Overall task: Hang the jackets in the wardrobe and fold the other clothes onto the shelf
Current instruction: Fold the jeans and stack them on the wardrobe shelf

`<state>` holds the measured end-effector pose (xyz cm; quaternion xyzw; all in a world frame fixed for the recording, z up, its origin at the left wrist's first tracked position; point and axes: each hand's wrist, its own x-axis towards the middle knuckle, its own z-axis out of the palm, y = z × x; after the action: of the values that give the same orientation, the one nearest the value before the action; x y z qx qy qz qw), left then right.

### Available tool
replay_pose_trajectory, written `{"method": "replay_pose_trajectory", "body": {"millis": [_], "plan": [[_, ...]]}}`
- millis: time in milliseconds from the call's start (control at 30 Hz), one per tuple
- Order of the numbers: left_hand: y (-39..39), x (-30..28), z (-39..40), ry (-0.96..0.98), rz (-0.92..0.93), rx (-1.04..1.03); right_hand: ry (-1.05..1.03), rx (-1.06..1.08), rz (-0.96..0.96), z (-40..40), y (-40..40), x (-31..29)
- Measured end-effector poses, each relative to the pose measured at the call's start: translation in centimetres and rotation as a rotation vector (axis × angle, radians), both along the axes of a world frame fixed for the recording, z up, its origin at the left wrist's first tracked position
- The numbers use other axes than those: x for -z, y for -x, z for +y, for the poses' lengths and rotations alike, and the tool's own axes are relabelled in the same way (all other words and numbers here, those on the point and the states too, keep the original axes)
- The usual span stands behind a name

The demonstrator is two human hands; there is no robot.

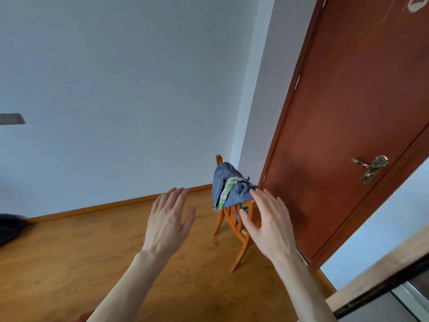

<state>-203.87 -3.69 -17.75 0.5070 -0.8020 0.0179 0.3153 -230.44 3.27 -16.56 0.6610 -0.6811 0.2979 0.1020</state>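
A blue garment (228, 185) with a green-and-white checked lining is draped over the back of an orange wooden chair (241, 228) near the room's corner. My left hand (169, 219) is stretched forward with straight fingers, left of the chair and holding nothing. Also empty, my right hand (267, 221) reaches forward with spread fingers; it overlaps the chair and the garment's lower right edge in the picture, and I cannot tell whether it touches them.
A brown wooden door (348, 112) with a metal handle (372, 167) stands right of the chair. Bare wooden floor (92, 252) spreads to the left. A dark cloth (9, 226) lies at the left edge. A dark-edged ledge (383, 282) crosses the lower right corner.
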Motion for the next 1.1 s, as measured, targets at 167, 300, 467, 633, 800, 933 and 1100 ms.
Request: {"method": "replay_pose_trajectory", "body": {"millis": [167, 300, 467, 633, 800, 933, 1100], "plan": [[2.6, 2.7, -5.4, -0.045, -0.001, 0.038, -0.072, 0.021, -0.001, -4.8, 1.8, 2.6], [5.2, 5.1, -11.3, -0.089, -0.021, 0.058, -0.143, 0.026, -0.006, -10.3, 3.9, 5.4], [9.1, 8.1, -19.0, -0.162, -0.043, 0.053, -0.244, 0.046, -0.034, -18.0, 7.2, 8.9], [13.4, 10.6, -25.7, -0.216, -0.075, 0.076, -0.359, 0.107, -0.135, -24.3, 11.0, 12.1], [17.2, 12.6, -30.0, -0.261, -0.057, 0.081, -0.501, 0.136, -0.205, -29.8, 13.8, 14.3], [19.5, 14.5, -33.2, -0.338, -0.083, 0.087, -0.561, 0.114, -0.182, -34.4, 15.5, 14.9], [22.1, 17.2, -36.8, -0.519, -0.157, 0.089, -0.728, 0.082, -0.177, -39.9, 16.3, 16.5]]}}
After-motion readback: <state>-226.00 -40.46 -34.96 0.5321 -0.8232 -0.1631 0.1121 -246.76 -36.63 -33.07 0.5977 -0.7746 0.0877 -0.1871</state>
